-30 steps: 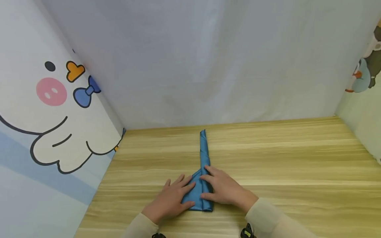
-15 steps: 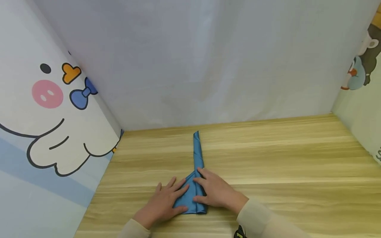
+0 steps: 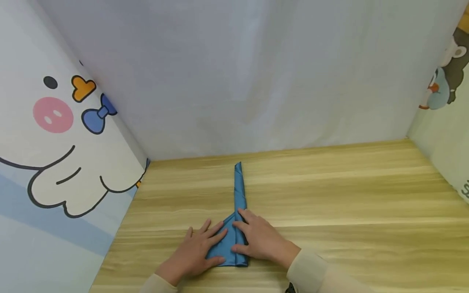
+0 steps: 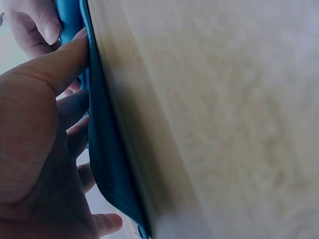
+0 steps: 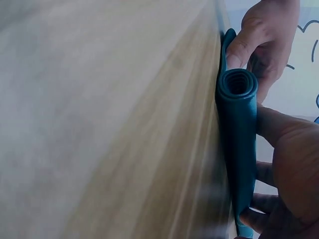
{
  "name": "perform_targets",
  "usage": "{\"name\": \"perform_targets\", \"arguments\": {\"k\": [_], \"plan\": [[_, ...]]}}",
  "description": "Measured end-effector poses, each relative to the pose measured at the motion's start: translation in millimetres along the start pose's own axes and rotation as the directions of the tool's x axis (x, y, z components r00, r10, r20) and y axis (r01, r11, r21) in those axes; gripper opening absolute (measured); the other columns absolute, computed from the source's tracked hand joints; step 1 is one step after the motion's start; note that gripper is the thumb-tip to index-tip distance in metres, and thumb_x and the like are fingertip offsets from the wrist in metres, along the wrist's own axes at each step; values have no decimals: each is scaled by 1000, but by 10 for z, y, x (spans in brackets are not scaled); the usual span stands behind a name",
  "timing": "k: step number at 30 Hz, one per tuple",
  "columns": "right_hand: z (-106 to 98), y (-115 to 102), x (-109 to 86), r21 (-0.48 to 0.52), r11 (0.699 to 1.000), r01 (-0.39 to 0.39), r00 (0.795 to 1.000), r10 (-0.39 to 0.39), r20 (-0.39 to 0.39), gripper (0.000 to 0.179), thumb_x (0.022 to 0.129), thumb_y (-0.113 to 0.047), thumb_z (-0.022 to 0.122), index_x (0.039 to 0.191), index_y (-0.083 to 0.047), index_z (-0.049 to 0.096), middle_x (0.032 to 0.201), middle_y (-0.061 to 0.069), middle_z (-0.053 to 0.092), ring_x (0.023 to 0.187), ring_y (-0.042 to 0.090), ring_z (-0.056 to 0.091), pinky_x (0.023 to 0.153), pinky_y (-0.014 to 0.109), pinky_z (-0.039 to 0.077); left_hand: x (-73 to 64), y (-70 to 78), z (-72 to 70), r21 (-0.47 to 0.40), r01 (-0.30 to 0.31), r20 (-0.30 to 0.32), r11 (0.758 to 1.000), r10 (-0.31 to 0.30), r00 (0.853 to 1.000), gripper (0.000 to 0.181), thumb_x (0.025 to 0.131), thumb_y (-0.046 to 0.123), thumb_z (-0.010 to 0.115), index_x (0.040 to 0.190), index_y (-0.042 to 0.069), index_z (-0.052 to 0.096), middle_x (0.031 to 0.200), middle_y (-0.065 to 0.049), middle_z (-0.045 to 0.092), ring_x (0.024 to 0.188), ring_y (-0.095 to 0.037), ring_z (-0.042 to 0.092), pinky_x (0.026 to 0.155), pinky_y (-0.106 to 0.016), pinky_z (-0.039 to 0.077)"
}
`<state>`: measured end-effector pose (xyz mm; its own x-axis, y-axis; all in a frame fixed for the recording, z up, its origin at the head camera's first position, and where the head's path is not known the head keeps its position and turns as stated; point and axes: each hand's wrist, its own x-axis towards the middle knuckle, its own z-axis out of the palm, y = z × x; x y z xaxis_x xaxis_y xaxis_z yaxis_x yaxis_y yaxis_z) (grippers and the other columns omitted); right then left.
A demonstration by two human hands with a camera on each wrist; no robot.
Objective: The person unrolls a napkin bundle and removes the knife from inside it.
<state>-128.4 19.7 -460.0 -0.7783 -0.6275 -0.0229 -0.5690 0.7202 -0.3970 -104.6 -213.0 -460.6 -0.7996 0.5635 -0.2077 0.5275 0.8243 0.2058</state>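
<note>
A blue cloth (image 3: 226, 243) lies on the table, partly rolled up. Its roll (image 3: 239, 191) runs away from me and narrows toward the far tip, while a flat part spreads to the left of it. My left hand (image 3: 192, 253) presses on this flat part with spread fingers. On top of the roll rest the fingertips and thumb of my right hand (image 3: 261, 237), spaced along its length. The right wrist view shows the near end of the roll (image 5: 237, 144) as a tight spiral. In the left wrist view, the flat cloth's near edge (image 4: 107, 159) lies under my left thumb.
The wood-grain table (image 3: 329, 195) meets a pale back curtain (image 3: 256, 81) just beyond the roll's tip. A white panel (image 3: 22, 171) with cartoon prints stands at the left, and another printed panel (image 3: 447, 134) at the right.
Hands and cloth sit a little farther left and nearer in the head view, which has itself shifted slightly. The left hand stays on the flat part, the right on the roll.
</note>
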Motion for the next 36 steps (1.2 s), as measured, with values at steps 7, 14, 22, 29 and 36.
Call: {"name": "perform_targets", "arguments": {"k": [7,14,22,29,36], "plan": [[17,-80,61,1,998,-61,998,61,6,74,79,-63,55,135,-15,47,148,12,23,135,28,20,100,54,26,-22,0,-38,3,-10,-10,1000,10,1000,73,85,65,41,145,28,26,151,7,13,136,-32,12,89,-71,20],[51,-175,95,-17,993,-114,993,114,9,89,75,-70,54,139,-9,40,149,17,17,135,32,14,100,57,22,-21,13,-62,-6,-7,-3,1000,7,1000,72,86,64,40,145,27,26,151,5,14,136,-33,13,89,-71,21],[7,-155,86,-24,992,-126,992,126,11,89,74,-65,59,140,-8,39,149,17,17,135,33,16,99,56,24,-19,11,-54,-17,-12,-17,1000,12,1000,71,86,61,44,145,26,26,152,5,13,136,-33,11,89,-71,20],[18,-120,67,-15,992,-123,992,123,4,89,75,-66,58,140,-9,38,149,16,16,135,31,17,99,57,23,-16,7,-49,-21,-8,-11,1000,8,1000,71,86,62,43,145,28,25,152,7,11,136,-31,9,90,-71,19],[14,-125,23,-4,991,-135,991,135,-3,89,75,-66,58,140,-9,38,149,16,18,134,31,19,99,58,22,-31,12,-51,-23,9,11,1000,-8,1000,72,85,64,41,145,29,24,151,8,11,136,-31,9,90,-71,19]]}}
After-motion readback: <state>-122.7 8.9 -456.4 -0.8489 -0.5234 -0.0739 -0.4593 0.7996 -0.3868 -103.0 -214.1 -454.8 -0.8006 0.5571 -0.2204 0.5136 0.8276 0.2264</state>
